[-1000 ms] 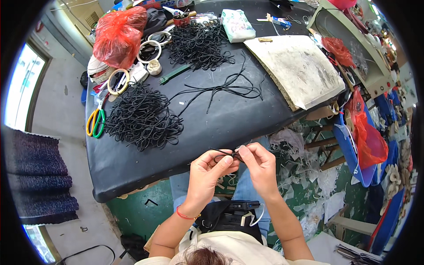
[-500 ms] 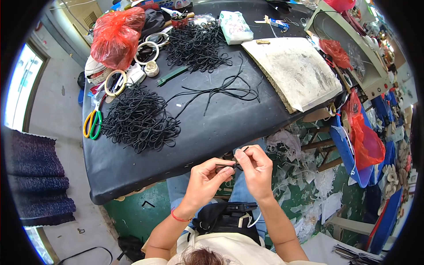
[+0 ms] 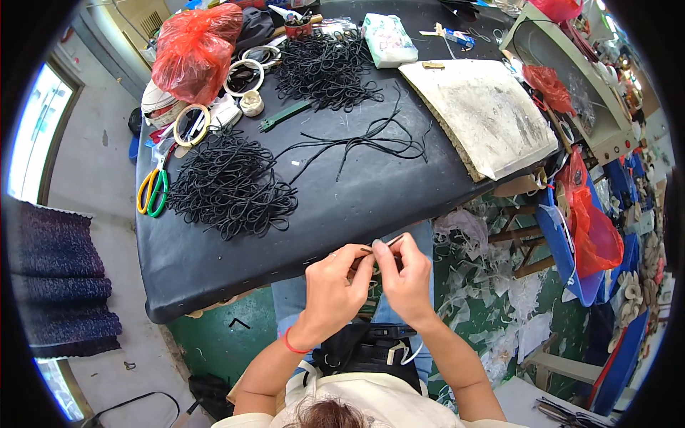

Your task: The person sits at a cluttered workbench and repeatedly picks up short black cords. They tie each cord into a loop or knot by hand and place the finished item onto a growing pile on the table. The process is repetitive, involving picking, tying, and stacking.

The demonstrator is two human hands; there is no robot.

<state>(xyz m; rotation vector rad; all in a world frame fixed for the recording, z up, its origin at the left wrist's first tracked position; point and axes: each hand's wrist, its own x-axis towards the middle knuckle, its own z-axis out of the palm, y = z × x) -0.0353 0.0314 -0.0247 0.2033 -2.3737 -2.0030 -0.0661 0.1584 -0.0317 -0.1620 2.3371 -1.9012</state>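
A black cord [image 3: 367, 250] is showing between the left hand [image 3: 334, 287] and right hand [image 3: 407, 282] at the near edge of the tabletop [image 3: 342, 207], each fingertip grip pinching it narrowly, so any slackening could be letting it slip toward the green floor [image 3: 214, 349].

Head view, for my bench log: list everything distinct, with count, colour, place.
Table: one, black, centre
Cord heaps: two, black, left and rear
Loose cords: several, black, middle
Held cord: count unclear, dark, fingertips
Scissors: one, yellow/green handles, left
Flat tool: one, green, between heaps
Rings: several, whitish, rear left
Tied bag: one, red, rear left
Packet: one, whitish, rear
Board: one, whitish, right
Curtain: one, dark, far left
Left hand: one, by table edge
Right hand: one, beside left
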